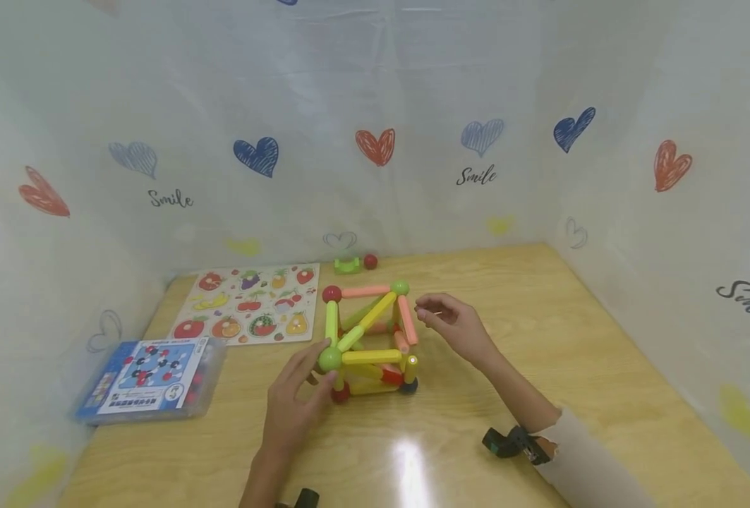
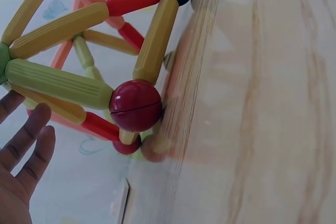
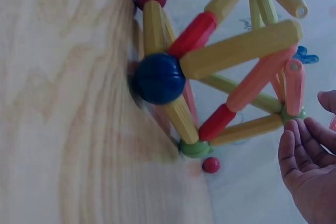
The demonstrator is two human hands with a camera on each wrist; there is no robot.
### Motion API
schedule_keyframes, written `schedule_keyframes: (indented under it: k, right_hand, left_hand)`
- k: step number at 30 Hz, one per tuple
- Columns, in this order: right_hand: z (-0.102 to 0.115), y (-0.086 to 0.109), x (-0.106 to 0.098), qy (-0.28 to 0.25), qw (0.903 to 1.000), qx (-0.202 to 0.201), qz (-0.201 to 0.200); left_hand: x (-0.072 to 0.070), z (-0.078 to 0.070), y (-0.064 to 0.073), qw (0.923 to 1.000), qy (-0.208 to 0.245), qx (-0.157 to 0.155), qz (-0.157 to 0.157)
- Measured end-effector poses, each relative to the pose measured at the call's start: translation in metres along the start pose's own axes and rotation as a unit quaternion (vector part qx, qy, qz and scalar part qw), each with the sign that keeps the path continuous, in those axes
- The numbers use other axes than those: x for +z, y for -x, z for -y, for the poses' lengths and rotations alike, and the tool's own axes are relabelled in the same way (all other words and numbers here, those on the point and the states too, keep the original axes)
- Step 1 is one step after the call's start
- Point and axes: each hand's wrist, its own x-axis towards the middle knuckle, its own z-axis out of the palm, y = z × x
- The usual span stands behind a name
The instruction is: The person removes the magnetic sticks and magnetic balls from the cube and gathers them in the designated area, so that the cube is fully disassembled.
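Left hand (image 1: 295,396), fingers apart, is touching a green ball (image 1: 330,359); I'm hovering my right hand (image 1: 461,329), thumb parted, beside sticks (image 1: 408,321).

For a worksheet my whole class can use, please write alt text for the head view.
A frame of coloured rods and balls stands on a wooden table, a person's left grip at its upper near-left green ball and right grip beside it on the right. To the left lie a fruit-picture board and, nearer, a flat plastic case.
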Motion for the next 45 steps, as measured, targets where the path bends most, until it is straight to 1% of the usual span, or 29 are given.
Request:
schedule_keyframes:
  k: [3, 5, 7, 10, 12, 15, 18, 22, 23, 25, 28, 30, 33, 35, 38, 39, 41, 45]
  right_hand:
    - [0.001, 0.006, 0.004, 0.018, 0.9998, 0.002, -0.007]
    - [0.001, 0.011, 0.007, 0.038, 0.9992, 0.011, -0.007]
    - [0.001, 0.014, 0.01, 0.055, 0.9982, 0.025, 0.0]
    - [0.003, 0.019, 0.014, 0.066, 0.997, 0.04, 0.013]
    - [0.004, 0.021, 0.015, 0.069, 0.9967, 0.04, 0.015]
    - [0.005, 0.023, 0.015, 0.075, 0.9967, 0.03, 0.005]
    - [0.006, 0.024, 0.014, 0.05, 0.9983, 0.03, -0.002]
    - [0.006, 0.024, 0.017, -0.019, 0.998, 0.06, 0.01]
    - [0.006, 0.024, 0.018, -0.027, 0.9974, 0.066, 0.013]
    - [0.007, 0.025, 0.02, -0.019, 0.9969, 0.075, 0.011]
    - [0.009, 0.027, 0.022, 0.026, 0.9981, 0.056, -0.006]
    - [0.012, 0.028, 0.02, 0.057, 0.9977, 0.029, -0.023]
    - [0.015, 0.029, 0.015, 0.094, 0.9945, -0.008, -0.046]
    - [0.017, 0.029, 0.01, 0.114, 0.992, -0.018, -0.051]
    - [0.019, 0.03, 0.005, 0.143, 0.9887, -0.016, -0.043]
    - [0.019, 0.03, 0.004, 0.156, 0.9868, -0.02, -0.04]
    - [0.019, 0.03, 0.002, 0.181, 0.9821, -0.031, -0.042]
    - [0.016, 0.031, -0.003, 0.214, 0.9728, -0.063, -0.062]
  left_hand:
    - [0.002, 0.002, -0.002, 1.0, -0.004, -0.004, 0.0]
    - [0.003, 0.004, -0.002, 1.0, -0.004, -0.005, -0.002]
    - [0.003, 0.005, -0.003, 1.0, -0.004, -0.007, -0.005]
    - [0.003, 0.006, -0.003, 0.9999, -0.002, -0.009, -0.008]
    - [0.003, 0.006, -0.003, 0.9999, 0.0, -0.006, -0.01]
    - [0.003, 0.005, -0.003, 0.9999, 0.001, 0.0, -0.011]
    - [0.003, 0.005, -0.002, 0.9999, 0.001, 0.008, -0.014]
    - [0.002, 0.004, -0.002, 0.9997, -0.006, 0.013, -0.02]
    - [0.002, 0.004, -0.002, 0.9997, -0.007, 0.013, -0.021]
    - [0.003, 0.005, -0.001, 0.9996, -0.004, 0.015, -0.024]
    - [0.004, 0.005, -0.001, 0.9996, 0.006, 0.016, -0.024]
    - [0.004, 0.005, -0.001, 0.9996, 0.011, 0.014, -0.02]
    - [0.002, 0.002, -0.002, 0.9998, 0.006, 0.01, -0.015]
    - [0.001, 0.0, -0.002, 0.9999, 0.004, 0.006, -0.011]
    - [-0.002, -0.003, -0.003, 1.0, 0.006, -0.006, -0.003]
    - [-0.002, -0.003, -0.003, 0.9999, 0.006, -0.011, 0.0]
    - [-0.003, -0.003, -0.002, 1.0, 0.005, -0.008, -0.002]
    - [-0.001, -0.002, -0.001, 1.0, 0.003, -0.005, -0.001]
